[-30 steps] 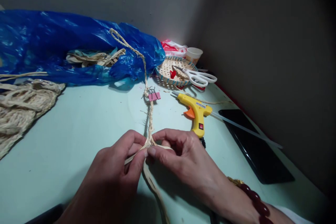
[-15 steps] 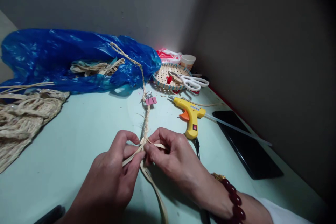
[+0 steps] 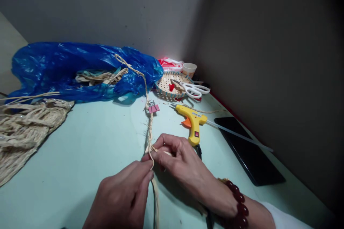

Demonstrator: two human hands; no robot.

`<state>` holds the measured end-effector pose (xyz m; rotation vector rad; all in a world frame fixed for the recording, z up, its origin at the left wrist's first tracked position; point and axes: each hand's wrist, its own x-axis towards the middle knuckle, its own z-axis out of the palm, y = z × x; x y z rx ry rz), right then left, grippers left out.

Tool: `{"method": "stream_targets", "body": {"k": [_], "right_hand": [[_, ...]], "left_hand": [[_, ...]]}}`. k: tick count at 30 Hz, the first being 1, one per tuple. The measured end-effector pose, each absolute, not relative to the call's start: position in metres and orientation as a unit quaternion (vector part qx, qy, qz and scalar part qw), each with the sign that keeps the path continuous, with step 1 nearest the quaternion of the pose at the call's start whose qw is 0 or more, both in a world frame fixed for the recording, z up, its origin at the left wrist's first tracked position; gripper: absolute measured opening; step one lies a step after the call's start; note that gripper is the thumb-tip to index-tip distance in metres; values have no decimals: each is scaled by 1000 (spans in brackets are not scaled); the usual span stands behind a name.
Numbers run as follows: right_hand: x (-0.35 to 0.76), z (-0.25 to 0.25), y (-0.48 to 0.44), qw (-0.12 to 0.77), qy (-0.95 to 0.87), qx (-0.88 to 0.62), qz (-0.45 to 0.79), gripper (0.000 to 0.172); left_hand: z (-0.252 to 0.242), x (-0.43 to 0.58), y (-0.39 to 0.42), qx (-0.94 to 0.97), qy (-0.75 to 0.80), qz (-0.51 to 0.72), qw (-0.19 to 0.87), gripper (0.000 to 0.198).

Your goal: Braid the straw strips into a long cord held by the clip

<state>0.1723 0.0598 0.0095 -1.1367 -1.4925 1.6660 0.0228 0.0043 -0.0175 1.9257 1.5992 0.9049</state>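
Note:
A thin braid of pale, straw-like strands (image 3: 150, 128) runs from the blue bag toward me, with a pink binder clip (image 3: 154, 108) on it midway. At its near end my right hand (image 3: 174, 155) pinches strands close below the last crossing. My left hand (image 3: 123, 189), just below and to the left, is closed on another strand that comes down from the braid. A loose strand (image 3: 156, 200) hangs past the left fingertips toward the bottom edge. The fingers partly hide the crossing point.
A yellow glue gun (image 3: 195, 120) lies right of the braid, beside a black tablet-like slab (image 3: 249, 150). Behind stand a woven basket (image 3: 163, 91) with white-handled scissors (image 3: 197, 90) and a paper cup (image 3: 189, 68). At left are a blue plastic bag (image 3: 53, 64) and a woven straw piece (image 3: 32, 128).
My left hand has moved down and slightly right, drawing a strand downward, its fingers now folded together. My right hand stays at the braid's end. The view has shifted slightly.

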Motion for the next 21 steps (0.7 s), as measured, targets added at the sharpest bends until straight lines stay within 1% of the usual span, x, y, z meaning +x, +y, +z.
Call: {"method": "stream_targets", "body": {"k": [2,4,6,7,9,11,13,15,18,21], "right_hand": [[173,13,61,316,-514,-403,688,7],[173,13,61,319,-487,-388,715,7],[174,12,60,322,-479,-393,716,9],[174,12,60,328,-475,-397,713,10],[174,11,59,340,-470,-397,711,11],[174,11,58,350,-466,-393,712,10],[174,11,57,345,-470,-393,712,9],[172,11,56,340,-485,-394,703,10],[171,9,55,330,-531,-415,661,13],[173,6,53,303,-575,-440,620,16]], "left_hand": [[-22,22,3,744,551,327,189,24],[-21,19,3,780,527,303,150,27],[-12,15,8,790,528,276,145,25],[-7,13,11,783,537,269,162,27],[3,10,20,728,577,281,239,30],[8,9,31,636,602,294,383,23],[8,11,40,549,560,314,535,18],[4,12,47,487,509,329,628,19],[-2,12,52,431,499,316,683,26],[-4,11,52,425,507,305,685,31]]}}
